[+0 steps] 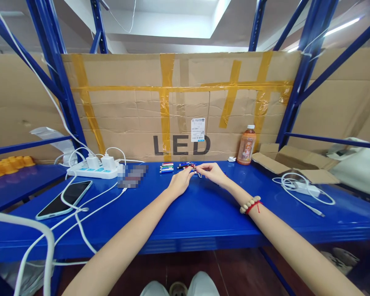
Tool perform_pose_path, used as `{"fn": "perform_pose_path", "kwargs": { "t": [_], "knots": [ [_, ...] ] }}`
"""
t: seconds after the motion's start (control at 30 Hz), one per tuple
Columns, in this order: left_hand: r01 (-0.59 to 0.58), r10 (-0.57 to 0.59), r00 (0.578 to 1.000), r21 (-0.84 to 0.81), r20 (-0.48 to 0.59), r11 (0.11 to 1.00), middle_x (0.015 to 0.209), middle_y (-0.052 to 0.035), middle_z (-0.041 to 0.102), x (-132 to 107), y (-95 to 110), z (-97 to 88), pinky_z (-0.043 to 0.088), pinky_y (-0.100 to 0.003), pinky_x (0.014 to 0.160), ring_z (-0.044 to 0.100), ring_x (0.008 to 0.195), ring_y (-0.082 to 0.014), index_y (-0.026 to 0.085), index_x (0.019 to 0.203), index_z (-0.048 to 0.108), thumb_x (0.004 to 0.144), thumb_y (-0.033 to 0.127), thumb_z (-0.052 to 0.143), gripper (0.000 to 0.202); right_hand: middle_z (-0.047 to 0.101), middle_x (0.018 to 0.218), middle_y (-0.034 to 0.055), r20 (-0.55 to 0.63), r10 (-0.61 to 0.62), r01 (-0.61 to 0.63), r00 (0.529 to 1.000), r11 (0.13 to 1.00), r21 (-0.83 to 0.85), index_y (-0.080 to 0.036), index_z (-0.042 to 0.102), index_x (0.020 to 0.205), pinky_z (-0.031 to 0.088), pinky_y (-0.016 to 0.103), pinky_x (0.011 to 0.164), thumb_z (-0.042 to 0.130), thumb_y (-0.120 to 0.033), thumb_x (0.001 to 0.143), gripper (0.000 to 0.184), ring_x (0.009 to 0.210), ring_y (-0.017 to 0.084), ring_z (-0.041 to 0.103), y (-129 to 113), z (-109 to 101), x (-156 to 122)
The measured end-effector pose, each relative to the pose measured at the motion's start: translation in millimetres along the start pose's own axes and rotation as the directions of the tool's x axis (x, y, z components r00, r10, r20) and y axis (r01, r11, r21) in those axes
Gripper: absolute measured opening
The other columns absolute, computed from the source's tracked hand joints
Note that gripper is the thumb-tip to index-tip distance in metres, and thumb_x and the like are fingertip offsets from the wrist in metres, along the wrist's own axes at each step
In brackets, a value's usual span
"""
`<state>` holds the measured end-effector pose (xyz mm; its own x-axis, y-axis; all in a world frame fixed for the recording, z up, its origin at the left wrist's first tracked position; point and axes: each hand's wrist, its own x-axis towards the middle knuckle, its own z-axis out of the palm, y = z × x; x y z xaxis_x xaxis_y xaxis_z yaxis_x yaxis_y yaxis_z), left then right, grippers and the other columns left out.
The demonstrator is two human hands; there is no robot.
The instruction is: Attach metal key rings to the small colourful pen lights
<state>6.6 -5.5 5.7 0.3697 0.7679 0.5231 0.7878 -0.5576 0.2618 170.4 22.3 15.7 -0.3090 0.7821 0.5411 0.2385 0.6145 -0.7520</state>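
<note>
Fingertips of both hands meet over a small cluster of slim, coloured cylinders (184, 165) on a blue shelf (197, 220). Left hand (181, 181): palm down, fingers bunched and reaching in at the near side of the cluster; whether they close on a piece, cannot tell. Right hand (214, 173): thumb and fingers drawn narrow, tips close to the left hand's; anything pinched there is too small to make out. Beaded bracelet (249, 204) and red cord on the right wrist.

Just left of the cluster, a short row of similar cylinders (166, 168), lying side by side; blue, green and red tones visible.

Farther left: blurred-out patch, contents unreadable; then a white power strip (94, 172) with adapters plugged in. Phone (66, 199) lies nearer the shelf's front, screen dark, a white cable crossing it.

Right side: crumpled white scrap (232, 159) beside a capped bottle (246, 146) of orange-red drink, upright. Beyond it, an open cardboard box (308, 160), flaps spread; white charger (306, 189) with looped cable in front.

Backdrop: tall cardboard panel (135, 119) crossed with yellow-brown tape, printed "LED", paper label (197, 130) above the last letter. Blue metal posts frame both ends.
</note>
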Motion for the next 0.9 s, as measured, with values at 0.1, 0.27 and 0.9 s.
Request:
{"fn": "perform_pose_path", "kwargs": {
  "t": [0.1,0.27,0.9],
  "knots": [
    [0.006,-0.006,1.0,-0.009,-0.014,1.0,0.114,-0.0021,0.053,-0.2,0.5,-0.4,0.043,-0.03,0.081,0.051,0.104,-0.0186,0.026,0.113,0.043,0.09,0.033,0.026,0.029,0.062,0.072,0.0055,0.013,0.039,-0.04,0.999,0.999,0.011,-0.011,0.066,0.085,0.036,0.019,0.045,0.06,-0.051,0.063,0.045,0.056,0.009,0.049,1.7,0.2,-1.0],
    [0.033,-0.033,0.999,0.019,0.002,0.999,0.109,-0.0023,0.056,-0.4,1.2,-0.5,0.043,-0.029,0.076,0.053,0.101,-0.0202,0.025,0.106,0.045,0.09,0.035,0.024,0.028,0.063,0.078,0.0071,-0.03,0.056,-0.056,0.998,0.998,0.023,-0.011,0.065,0.092,0.04,0.021,0.051,0.06,-0.047,0.064,0.046,0.062,0.012,0.052,2.1,-3.1,2.0],
    [0.296,-0.293,0.954,0.048,-0.07,0.954,0.098,-0.0071,0.058,0.7,-1.5,-1.0,0.04,-0.031,0.069,0.055,0.092,-0.0238,0.02,0.103,0.039,0.09,0.039,0.019,0.03,0.061,0.101,0.005,-0.43,0.346,-0.549,0.834,0.434,-0.714,-0.022,0.065,0.097,0.038,0.034,0.085,0.05,-0.019,0.073,0.028,0.101,0.022,0.052,13.4,-50.3,-8.4]
  ]
}}
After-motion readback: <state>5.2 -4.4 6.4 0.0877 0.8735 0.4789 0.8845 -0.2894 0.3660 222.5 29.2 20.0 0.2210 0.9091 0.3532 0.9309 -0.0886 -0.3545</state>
